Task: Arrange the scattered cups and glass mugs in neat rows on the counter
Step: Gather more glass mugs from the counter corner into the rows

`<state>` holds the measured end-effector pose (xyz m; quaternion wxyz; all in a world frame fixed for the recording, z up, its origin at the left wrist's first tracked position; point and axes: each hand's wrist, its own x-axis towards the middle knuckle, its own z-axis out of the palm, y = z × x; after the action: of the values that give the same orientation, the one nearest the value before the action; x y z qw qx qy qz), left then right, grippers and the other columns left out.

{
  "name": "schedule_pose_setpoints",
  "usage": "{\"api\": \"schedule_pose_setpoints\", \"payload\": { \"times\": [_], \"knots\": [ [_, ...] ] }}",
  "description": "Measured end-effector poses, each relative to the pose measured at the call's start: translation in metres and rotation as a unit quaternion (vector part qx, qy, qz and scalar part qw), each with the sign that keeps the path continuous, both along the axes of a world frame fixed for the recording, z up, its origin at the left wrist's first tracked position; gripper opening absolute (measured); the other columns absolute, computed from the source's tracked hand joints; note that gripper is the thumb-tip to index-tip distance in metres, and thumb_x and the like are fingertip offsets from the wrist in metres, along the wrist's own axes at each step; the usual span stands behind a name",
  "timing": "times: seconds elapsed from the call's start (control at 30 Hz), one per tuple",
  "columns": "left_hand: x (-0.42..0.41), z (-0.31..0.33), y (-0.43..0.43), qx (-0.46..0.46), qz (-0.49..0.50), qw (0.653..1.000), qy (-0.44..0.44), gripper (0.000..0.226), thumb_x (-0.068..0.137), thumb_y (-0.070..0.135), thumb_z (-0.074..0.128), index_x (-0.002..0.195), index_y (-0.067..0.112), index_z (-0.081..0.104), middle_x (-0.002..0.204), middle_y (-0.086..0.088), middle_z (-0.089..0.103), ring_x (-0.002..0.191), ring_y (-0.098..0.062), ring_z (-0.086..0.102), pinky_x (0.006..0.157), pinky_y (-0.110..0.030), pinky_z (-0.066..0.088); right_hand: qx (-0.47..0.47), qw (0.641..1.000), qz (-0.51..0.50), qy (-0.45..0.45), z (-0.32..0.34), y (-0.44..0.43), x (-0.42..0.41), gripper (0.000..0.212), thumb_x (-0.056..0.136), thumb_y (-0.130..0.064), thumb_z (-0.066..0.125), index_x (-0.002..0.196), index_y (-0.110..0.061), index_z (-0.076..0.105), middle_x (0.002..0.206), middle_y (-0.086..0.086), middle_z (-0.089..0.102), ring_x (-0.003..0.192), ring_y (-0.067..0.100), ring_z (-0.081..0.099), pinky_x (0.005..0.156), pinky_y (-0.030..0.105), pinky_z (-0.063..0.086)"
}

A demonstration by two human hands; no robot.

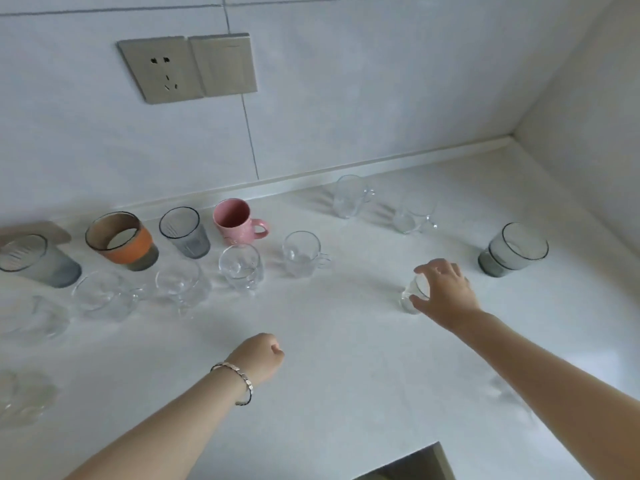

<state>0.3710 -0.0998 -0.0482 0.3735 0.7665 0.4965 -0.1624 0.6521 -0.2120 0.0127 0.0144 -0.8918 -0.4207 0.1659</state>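
Observation:
On the white counter [346, 358] a back row holds a grey glass [38, 263], an orange-banded cup [124, 242], a grey tumbler [187, 233] and a pink mug [235, 220]. In front stand clear glass mugs [104, 296], [180, 285], [240, 268], [303, 254]. Two clear mugs [349, 195], [415, 213] sit apart near the wall, and a grey glass [512, 249] stands at the right. My right hand [443, 292] is closed around a small clear glass [412, 296] on the counter. My left hand [259, 356] is a fist with nothing in it, hovering at the middle.
A wall socket and switch plate [187, 67] hang on the tiled wall. Blurred clear glassware [31, 320], [24, 396] lies at the left edge. The side wall closes the counter's right end. A dark cut-out [415, 462] marks the counter's near edge.

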Motion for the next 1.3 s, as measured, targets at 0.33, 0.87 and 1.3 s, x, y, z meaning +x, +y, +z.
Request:
{"api": "schedule_pose_setpoints", "payload": {
  "times": [0.33,0.87,1.3],
  "knots": [
    [0.036,0.004,-0.011,0.002,0.032,0.999,0.035,0.03,0.088,0.015,0.043,0.061,0.029,0.043,0.085,0.004,0.055,0.086,-0.017,0.054,0.075,-0.023,0.039,-0.102,0.993,0.009,0.057,-0.02,0.003,0.044,0.068,0.075,-0.034,0.068,0.134,-0.023,0.035,0.125,0.007,0.048,0.105,0.028,0.06,0.072,0.027,0.039],
    [-0.006,0.009,0.037,-0.014,0.172,0.984,0.045,0.016,0.085,0.013,0.041,0.075,0.016,0.053,0.07,0.006,0.053,0.073,-0.018,0.053,0.057,-0.022,0.037,0.058,0.99,0.078,0.1,0.026,0.187,-0.004,0.073,0.072,-0.032,0.074,0.135,-0.027,0.038,0.124,0.01,0.05,0.105,0.031,0.06,0.074,0.03,0.042],
    [-0.004,-0.009,0.068,-0.039,0.164,0.985,0.042,0.014,0.088,0.018,0.04,0.086,0.02,0.053,0.115,-0.003,0.064,0.086,-0.016,0.051,0.085,-0.027,0.047,-0.022,0.987,0.122,0.106,-0.027,0.266,-0.053,0.082,0.073,-0.036,0.074,0.141,-0.026,0.03,0.127,0.01,0.049,0.116,0.03,0.054,0.087,0.033,0.045]
  ]
}}
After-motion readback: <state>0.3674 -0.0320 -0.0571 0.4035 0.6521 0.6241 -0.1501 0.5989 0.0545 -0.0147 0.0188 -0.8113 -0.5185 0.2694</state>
